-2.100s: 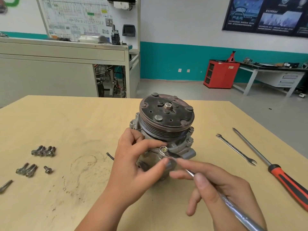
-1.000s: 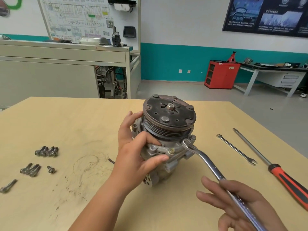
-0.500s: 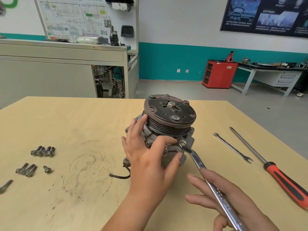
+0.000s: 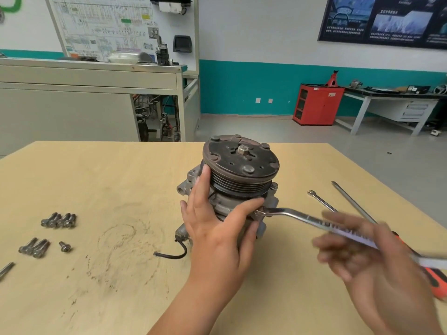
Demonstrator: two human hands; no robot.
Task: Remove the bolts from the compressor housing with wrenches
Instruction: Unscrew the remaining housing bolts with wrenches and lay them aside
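compressor (image 4: 242, 165) sits centre frame on the tabletop (image 4: 108, 177), left hand (image 4: 217, 228) against its left side. wrench (image 4: 290, 215) runs from its lower-right flange rightward into the right hand (image 4: 370, 267), which is blurred, grip unclear. loose bolts (image 4: 58, 220) far left. thin spanner (image 4: 320, 201) and screwdriver (image 4: 350, 201) at right, behind that hand.

Left hand (image 4: 217, 233), fingers upright and thumb crosswise, clasps the grey metal compressor (image 4: 242, 163); blurred right hand (image 4: 370, 262) holds the long steel wrench (image 4: 287, 213) by its handle.
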